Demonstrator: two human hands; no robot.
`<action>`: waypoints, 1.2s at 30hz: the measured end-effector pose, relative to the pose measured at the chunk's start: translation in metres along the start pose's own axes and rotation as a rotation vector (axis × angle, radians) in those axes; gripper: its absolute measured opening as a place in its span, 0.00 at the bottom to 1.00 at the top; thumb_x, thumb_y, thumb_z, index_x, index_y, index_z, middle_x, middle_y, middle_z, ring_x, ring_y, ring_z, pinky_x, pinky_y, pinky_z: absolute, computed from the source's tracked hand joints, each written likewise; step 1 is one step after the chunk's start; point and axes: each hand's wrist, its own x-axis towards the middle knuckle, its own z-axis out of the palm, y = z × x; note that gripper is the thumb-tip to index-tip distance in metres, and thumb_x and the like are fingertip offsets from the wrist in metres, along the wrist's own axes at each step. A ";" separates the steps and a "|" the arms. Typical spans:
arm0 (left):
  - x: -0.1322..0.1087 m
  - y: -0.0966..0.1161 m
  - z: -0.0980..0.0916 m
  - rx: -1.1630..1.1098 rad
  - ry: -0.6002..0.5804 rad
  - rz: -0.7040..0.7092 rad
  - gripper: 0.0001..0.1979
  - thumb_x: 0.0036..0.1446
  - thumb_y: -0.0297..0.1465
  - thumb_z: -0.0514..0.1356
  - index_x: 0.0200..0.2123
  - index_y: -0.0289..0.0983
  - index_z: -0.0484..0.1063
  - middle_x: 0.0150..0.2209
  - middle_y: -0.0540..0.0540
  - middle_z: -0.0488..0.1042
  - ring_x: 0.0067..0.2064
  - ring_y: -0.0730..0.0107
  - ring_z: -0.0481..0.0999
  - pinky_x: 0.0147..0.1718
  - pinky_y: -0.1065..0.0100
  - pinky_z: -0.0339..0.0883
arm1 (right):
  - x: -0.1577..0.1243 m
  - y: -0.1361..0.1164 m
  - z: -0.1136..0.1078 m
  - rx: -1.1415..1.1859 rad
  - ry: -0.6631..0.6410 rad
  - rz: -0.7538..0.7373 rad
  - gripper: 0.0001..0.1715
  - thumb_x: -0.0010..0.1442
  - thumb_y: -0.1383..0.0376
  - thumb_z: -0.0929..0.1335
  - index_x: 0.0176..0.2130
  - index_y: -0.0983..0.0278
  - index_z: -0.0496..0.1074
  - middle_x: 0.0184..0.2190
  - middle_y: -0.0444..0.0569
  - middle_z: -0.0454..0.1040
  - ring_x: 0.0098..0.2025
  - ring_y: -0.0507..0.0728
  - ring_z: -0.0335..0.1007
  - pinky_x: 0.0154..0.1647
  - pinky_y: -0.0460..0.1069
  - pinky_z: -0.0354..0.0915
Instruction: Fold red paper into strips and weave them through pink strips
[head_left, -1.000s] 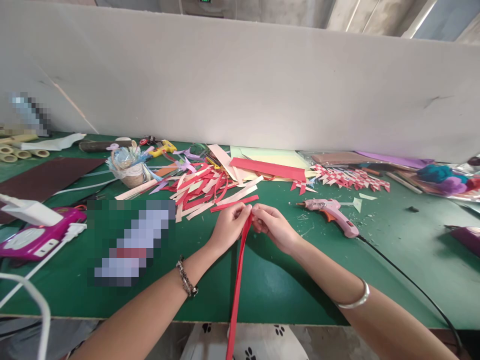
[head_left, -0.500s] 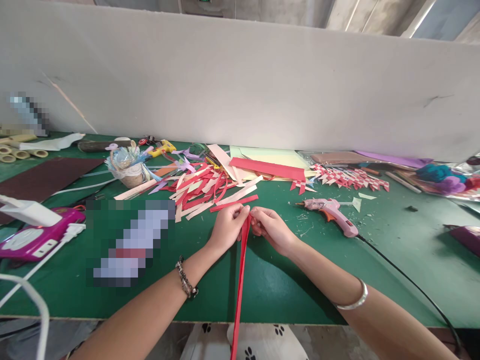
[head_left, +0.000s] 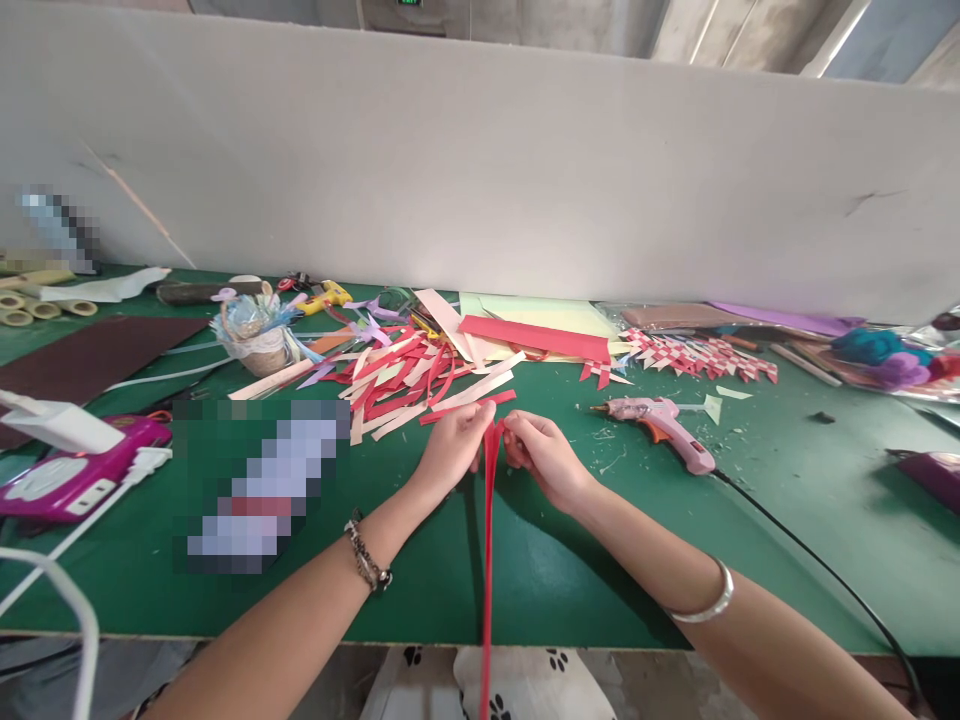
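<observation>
Both my hands meet over the green table (head_left: 225, 600) and pinch the top end of a long red paper strip (head_left: 489, 560). My left hand (head_left: 454, 447) grips it from the left, fingers closed. On the other side my right hand (head_left: 541, 455) holds the same end, fingers closed. The strip runs from my fingers toward me and hangs down over the table's near edge. Just beyond my hands lies a pile of red and cream paper strips (head_left: 409, 378).
A pink glue gun (head_left: 664, 425) lies right of my hands, its black cord (head_left: 817, 565) trailing to the near edge. Woven red-and-white pieces (head_left: 701, 356), coloured paper sheets (head_left: 540, 325), a ribbon-filled jar (head_left: 255, 335), a magenta device (head_left: 71, 475) and a white partition (head_left: 480, 160) surround the area.
The strip's hanging part has swung from slanting left to nearly straight down. My hands stay together at its top end, shifted very slightly farther from me.
</observation>
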 end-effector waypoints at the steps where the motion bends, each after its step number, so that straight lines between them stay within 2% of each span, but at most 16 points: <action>1: 0.000 0.000 0.001 0.005 -0.028 0.006 0.20 0.58 0.43 0.49 0.18 0.38 0.57 0.11 0.57 0.55 0.13 0.76 0.59 0.14 0.73 0.53 | 0.000 0.000 -0.001 0.004 0.019 -0.013 0.15 0.51 0.60 0.64 0.18 0.63 0.60 0.11 0.36 0.55 0.16 0.46 0.47 0.20 0.46 0.44; 3: -0.001 0.001 0.003 0.017 -0.057 0.027 0.19 0.58 0.41 0.49 0.18 0.38 0.58 0.12 0.56 0.57 0.14 0.75 0.61 0.15 0.73 0.54 | 0.001 0.000 -0.002 0.012 0.044 -0.043 0.16 0.51 0.60 0.64 0.18 0.63 0.59 0.11 0.37 0.55 0.16 0.46 0.48 0.20 0.46 0.44; 5: -0.003 0.000 0.005 0.034 -0.038 0.054 0.18 0.58 0.40 0.49 0.18 0.38 0.59 0.13 0.55 0.59 0.16 0.74 0.62 0.16 0.73 0.55 | 0.002 0.000 -0.004 0.025 0.031 -0.046 0.17 0.53 0.59 0.63 0.18 0.63 0.59 0.11 0.37 0.55 0.17 0.47 0.48 0.21 0.46 0.45; 11: -0.006 -0.001 0.005 0.075 0.005 0.098 0.20 0.60 0.40 0.47 0.18 0.38 0.60 0.10 0.56 0.56 0.12 0.74 0.60 0.14 0.72 0.52 | 0.000 -0.001 -0.003 -0.062 -0.113 -0.049 0.23 0.55 0.51 0.63 0.19 0.63 0.57 0.12 0.36 0.52 0.16 0.46 0.45 0.20 0.46 0.44; 20: -0.005 -0.001 0.004 0.103 0.048 0.119 0.20 0.60 0.39 0.48 0.18 0.38 0.58 0.10 0.56 0.56 0.13 0.75 0.59 0.16 0.72 0.51 | -0.002 -0.005 0.001 -0.182 -0.035 -0.047 0.14 0.52 0.62 0.61 0.19 0.63 0.59 0.12 0.37 0.54 0.17 0.47 0.49 0.19 0.45 0.45; 29: -0.004 -0.001 0.004 0.069 0.083 0.077 0.21 0.58 0.41 0.50 0.16 0.38 0.55 0.11 0.56 0.54 0.14 0.76 0.56 0.16 0.72 0.50 | 0.000 -0.002 -0.001 -0.183 -0.062 -0.051 0.14 0.51 0.61 0.62 0.18 0.63 0.58 0.12 0.37 0.54 0.16 0.46 0.48 0.18 0.45 0.44; 33: -0.001 -0.003 0.001 0.027 0.111 0.030 0.21 0.59 0.43 0.47 0.17 0.39 0.54 0.12 0.57 0.53 0.14 0.77 0.55 0.15 0.72 0.51 | 0.000 -0.001 -0.001 -0.188 -0.063 -0.036 0.13 0.50 0.63 0.62 0.17 0.63 0.58 0.13 0.38 0.56 0.16 0.46 0.48 0.19 0.45 0.45; 36: -0.001 -0.003 0.001 0.024 0.051 0.018 0.21 0.58 0.44 0.47 0.17 0.38 0.56 0.12 0.56 0.55 0.15 0.76 0.58 0.17 0.72 0.52 | 0.002 -0.001 -0.002 -0.159 -0.011 -0.026 0.12 0.49 0.64 0.61 0.17 0.63 0.59 0.12 0.38 0.56 0.16 0.46 0.48 0.19 0.45 0.44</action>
